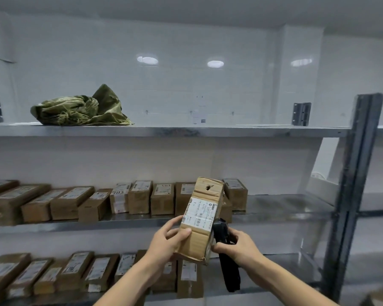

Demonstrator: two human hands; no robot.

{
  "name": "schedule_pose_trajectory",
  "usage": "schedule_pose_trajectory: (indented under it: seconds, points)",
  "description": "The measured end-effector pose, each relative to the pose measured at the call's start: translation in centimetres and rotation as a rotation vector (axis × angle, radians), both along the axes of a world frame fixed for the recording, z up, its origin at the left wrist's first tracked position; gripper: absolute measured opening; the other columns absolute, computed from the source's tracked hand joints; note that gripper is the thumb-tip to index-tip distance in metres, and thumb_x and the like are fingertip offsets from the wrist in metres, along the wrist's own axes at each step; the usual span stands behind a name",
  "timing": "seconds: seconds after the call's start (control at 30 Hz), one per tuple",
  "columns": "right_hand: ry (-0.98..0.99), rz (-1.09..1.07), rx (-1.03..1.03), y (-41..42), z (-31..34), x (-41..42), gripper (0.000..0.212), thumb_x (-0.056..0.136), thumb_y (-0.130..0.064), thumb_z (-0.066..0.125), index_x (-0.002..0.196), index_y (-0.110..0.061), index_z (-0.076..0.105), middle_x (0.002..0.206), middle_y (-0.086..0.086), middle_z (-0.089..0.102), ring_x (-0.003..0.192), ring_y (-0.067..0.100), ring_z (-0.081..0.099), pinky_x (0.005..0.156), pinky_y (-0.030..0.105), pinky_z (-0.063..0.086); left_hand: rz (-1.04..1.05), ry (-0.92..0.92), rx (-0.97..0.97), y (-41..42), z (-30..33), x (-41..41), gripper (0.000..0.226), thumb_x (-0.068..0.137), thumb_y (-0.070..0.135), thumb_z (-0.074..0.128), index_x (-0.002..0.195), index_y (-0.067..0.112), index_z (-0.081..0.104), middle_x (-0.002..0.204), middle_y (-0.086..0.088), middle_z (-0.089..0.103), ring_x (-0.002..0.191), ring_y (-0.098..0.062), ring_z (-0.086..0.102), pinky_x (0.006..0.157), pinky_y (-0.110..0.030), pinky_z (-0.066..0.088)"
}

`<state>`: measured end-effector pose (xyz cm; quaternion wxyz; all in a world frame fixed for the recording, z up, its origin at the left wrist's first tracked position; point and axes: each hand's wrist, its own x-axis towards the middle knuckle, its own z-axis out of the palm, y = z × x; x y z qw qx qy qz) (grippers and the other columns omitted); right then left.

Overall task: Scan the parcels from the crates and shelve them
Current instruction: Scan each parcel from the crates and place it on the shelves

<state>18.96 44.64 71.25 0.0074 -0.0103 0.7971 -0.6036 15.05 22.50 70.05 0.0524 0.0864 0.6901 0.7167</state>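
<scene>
My left hand (167, 240) grips the lower end of a long brown cardboard parcel (200, 217), held upright and tilted, its white shipping label facing me. My right hand (237, 245) holds a black handheld scanner (224, 246) pressed against the parcel's right side; its handle hangs down below the hand. The parcel is in front of the middle shelf (274, 208), whose right part is bare metal. A row of labelled brown parcels (139, 198) stands along that middle shelf to the left and behind.
The lower shelf holds several more labelled parcels (80, 272). A crumpled green sack (80, 109) lies on the top shelf (208, 131). A dark steel upright (352, 195) stands at the right. A white wall is behind.
</scene>
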Motion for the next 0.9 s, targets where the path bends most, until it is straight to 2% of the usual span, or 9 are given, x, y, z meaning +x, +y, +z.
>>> schedule_pose_trajectory:
  seconds: [0.07,0.17,0.27,0.4,0.53,0.63,0.73,0.9]
  points:
    - [-0.004,0.005,0.031,0.0,0.3,0.4,0.036,0.08,-0.017,0.086,0.111,-0.029,0.072,0.103,-0.009,0.077,0.1,0.011,0.07,0.07,0.017,0.051,-0.014,-0.003,-0.029,-0.5,-0.2,-0.3,0.051,0.083,0.037,0.078,0.13,0.042,0.058,0.11,-0.001,0.077,0.105,-0.024,0.073,0.093,-0.054,0.057]
    - [0.001,0.002,0.093,0.0,0.5,0.6,0.035,0.078,-0.017,0.088,0.107,-0.027,0.072,0.094,-0.009,0.077,0.09,0.008,0.072,0.069,0.014,0.052,-0.01,0.017,-0.059,-1.2,0.0,-0.6,0.046,0.083,0.037,0.078,0.125,0.043,0.061,0.105,-0.002,0.078,0.099,-0.023,0.074,0.087,-0.05,0.06]
    - [0.036,-0.019,0.204,0.2,0.7,0.6,0.043,0.07,-0.023,0.091,0.108,-0.026,0.073,0.09,-0.008,0.077,0.084,0.006,0.071,0.07,0.017,0.054,0.003,0.072,-0.117,-1.8,0.6,-0.8,0.04,0.088,0.032,0.075,0.123,0.043,0.059,0.102,-0.005,0.077,0.096,-0.02,0.073,0.076,-0.038,0.061]
    - [0.094,-0.054,0.471,0.7,1.0,0.4,0.048,0.06,-0.032,0.088,0.105,-0.03,0.072,0.087,-0.007,0.075,0.078,0.005,0.069,0.067,0.02,0.057,0.023,0.126,-0.22,-3.2,0.3,-1.3,0.042,0.087,0.029,0.077,0.122,0.047,0.059,0.103,-0.004,0.075,0.1,-0.016,0.07,0.074,-0.029,0.057]
    - [0.084,-0.06,0.843,0.5,1.8,0.6,0.052,0.055,-0.048,0.08,0.102,-0.033,0.063,0.091,-0.01,0.071,0.085,0.013,0.067,0.071,0.032,0.057,0.055,0.148,-0.294,-4.4,-0.1,-1.8,0.046,0.086,0.029,0.079,0.123,0.046,0.06,0.101,-0.007,0.074,0.095,-0.016,0.072,0.073,-0.028,0.058]
    - [0.073,-0.048,1.077,0.0,2.3,1.1,0.051,0.06,-0.048,0.079,0.101,-0.03,0.055,0.094,-0.01,0.064,0.087,0.02,0.058,0.069,0.031,0.043,0.067,0.159,-0.339,-5.1,-0.4,-2.2,0.046,0.084,0.032,0.08,0.122,0.049,0.061,0.096,-0.005,0.075,0.093,-0.014,0.072,0.076,-0.029,0.059]
    - [0.077,-0.046,1.199,-0.8,2.5,1.4,0.05,0.063,-0.047,0.08,0.098,-0.028,0.05,0.095,-0.007,0.059,0.087,0.025,0.055,0.071,0.032,0.039,0.077,0.174,-0.352,-5.6,-0.7,-2.4,0.046,0.083,0.032,0.081,0.121,0.048,0.062,0.092,-0.005,0.076,0.089,-0.012,0.073,0.078,-0.03,0.059]
    - [0.106,-0.062,1.324,-1.7,2.6,1.3,0.053,0.066,-0.045,0.082,0.11,-0.028,0.058,0.111,-0.001,0.069,0.105,0.029,0.066,0.074,0.034,0.039,0.063,0.168,-0.358,-5.8,-0.8,-2.4,0.047,0.085,0.033,0.079,0.124,0.047,0.059,0.097,-0.004,0.075,0.092,-0.015,0.073,0.073,-0.027,0.056]
